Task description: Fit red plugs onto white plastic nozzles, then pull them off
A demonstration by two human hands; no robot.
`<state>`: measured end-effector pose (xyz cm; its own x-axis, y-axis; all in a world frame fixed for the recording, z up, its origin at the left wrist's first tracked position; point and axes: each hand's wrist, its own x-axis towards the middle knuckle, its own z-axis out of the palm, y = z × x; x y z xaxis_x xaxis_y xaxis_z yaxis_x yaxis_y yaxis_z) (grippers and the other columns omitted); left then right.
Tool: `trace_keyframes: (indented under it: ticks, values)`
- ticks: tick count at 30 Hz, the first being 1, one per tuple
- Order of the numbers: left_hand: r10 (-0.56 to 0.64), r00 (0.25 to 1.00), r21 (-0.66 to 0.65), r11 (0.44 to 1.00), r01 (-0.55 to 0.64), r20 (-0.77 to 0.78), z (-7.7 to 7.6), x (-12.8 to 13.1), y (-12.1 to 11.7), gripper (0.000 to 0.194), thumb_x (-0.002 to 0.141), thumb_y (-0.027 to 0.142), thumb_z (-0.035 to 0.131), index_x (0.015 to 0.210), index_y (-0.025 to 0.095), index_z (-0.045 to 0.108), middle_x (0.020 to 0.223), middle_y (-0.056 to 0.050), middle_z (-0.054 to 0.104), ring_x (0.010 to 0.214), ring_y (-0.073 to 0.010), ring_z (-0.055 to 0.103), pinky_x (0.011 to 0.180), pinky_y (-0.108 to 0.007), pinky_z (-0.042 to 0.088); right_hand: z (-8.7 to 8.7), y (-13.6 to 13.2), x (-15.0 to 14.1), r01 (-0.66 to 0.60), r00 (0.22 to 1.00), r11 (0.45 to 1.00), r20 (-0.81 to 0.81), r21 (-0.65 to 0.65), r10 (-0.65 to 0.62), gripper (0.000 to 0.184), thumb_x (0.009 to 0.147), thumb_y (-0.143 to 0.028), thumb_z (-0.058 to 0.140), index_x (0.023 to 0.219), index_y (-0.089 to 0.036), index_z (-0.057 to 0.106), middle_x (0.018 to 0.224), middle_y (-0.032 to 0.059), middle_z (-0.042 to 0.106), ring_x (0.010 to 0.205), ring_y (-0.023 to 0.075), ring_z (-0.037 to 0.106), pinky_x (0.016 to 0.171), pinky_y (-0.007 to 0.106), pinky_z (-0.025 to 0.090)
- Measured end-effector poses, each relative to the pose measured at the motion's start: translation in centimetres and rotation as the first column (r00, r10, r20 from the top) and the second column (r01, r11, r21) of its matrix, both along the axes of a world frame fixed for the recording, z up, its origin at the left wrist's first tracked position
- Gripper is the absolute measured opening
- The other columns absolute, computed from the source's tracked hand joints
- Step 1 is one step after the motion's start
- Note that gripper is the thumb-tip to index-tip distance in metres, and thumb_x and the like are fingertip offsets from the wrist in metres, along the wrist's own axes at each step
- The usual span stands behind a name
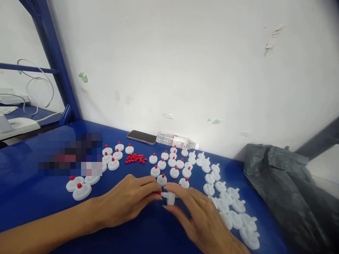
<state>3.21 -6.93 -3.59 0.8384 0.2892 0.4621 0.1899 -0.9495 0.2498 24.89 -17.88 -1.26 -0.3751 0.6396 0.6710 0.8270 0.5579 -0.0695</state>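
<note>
Above the front of the blue table (106,243), my left hand (129,197) pinches a small red cap (159,193) between thumb and fingertips. Facing it, my right hand (198,208) grips a white plastic nozzle lid (171,199) between thumb and fingers, its spout turned left toward the cap. The cap is at the spout's tip; whether it is seated on it I cannot tell. Beyond my hands lies a small pile of loose red caps (136,158). Several white lids with red caps (174,172) stand around it. To the right, several white lids have bare spouts (235,219).
At the back by the white wall (185,63) lie a phone (141,137) and a clear plastic bottle (165,139) on its side. A black plastic bag (278,183) covers the right edge. A blue metal post (57,60) rises at left, near a pixelated patch.
</note>
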Motion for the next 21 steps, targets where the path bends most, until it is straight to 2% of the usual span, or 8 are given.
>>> trace_keyframes:
  ticks: [5, 11, 16, 21]
  values:
    - [-0.059, 0.998, -0.071, 0.996, 0.060, 0.010, 0.0, -0.1, -0.3, 0.017, 0.102, 0.018, 0.043, 0.099, 0.025, 0.058, 0.082, 0.002, 0.065, 0.063, -0.0121, 0.060, 0.056, -0.028, 0.039, -0.4, -0.2, 0.2, -0.009, 0.999, 0.999, -0.036, -0.046, 0.007, 0.023, 0.098, -0.036, 0.057, 0.119, -0.028, 0.057, 0.112, -0.0042, 0.077, 0.093, 0.0155, 0.075, 0.087, 0.023, 0.061]
    - [-0.076, 0.997, -0.134, 0.988, 0.073, -0.011, -0.4, 0.0, -0.6, 0.016, 0.102, 0.020, 0.044, 0.093, 0.026, 0.056, 0.080, 0.003, 0.063, 0.061, -0.0117, 0.057, 0.054, -0.029, 0.038, -0.7, -0.2, 0.5, -0.116, 0.992, 0.993, -0.044, -0.031, 0.115, 0.020, 0.096, -0.033, 0.061, 0.114, -0.024, 0.059, 0.110, -0.0025, 0.078, 0.091, 0.0141, 0.076, 0.085, 0.021, 0.060]
    - [0.009, 1.000, -0.145, 0.989, -0.006, 0.021, -0.1, 0.3, -1.0, 0.014, 0.101, 0.026, 0.045, 0.091, 0.027, 0.055, 0.076, 0.005, 0.063, 0.061, -0.0119, 0.058, 0.055, -0.029, 0.037, -0.9, 0.0, 0.2, -0.017, 0.999, 0.999, -0.040, -0.045, 0.016, 0.020, 0.094, -0.033, 0.063, 0.113, -0.027, 0.060, 0.109, -0.0041, 0.078, 0.090, 0.0176, 0.075, 0.083, 0.029, 0.059]
    - [0.065, 0.998, -0.162, 0.985, -0.062, 0.010, 0.2, 0.7, -1.7, 0.008, 0.098, 0.029, 0.051, 0.092, 0.028, 0.056, 0.077, 0.006, 0.062, 0.059, -0.0113, 0.057, 0.053, -0.029, 0.036, -0.7, 0.3, -0.7, 0.008, 1.000, 0.999, -0.010, -0.044, -0.009, 0.026, 0.092, -0.046, 0.063, 0.105, -0.024, 0.062, 0.083, -0.0030, 0.075, 0.079, 0.0210, 0.070, 0.073, 0.038, 0.054]
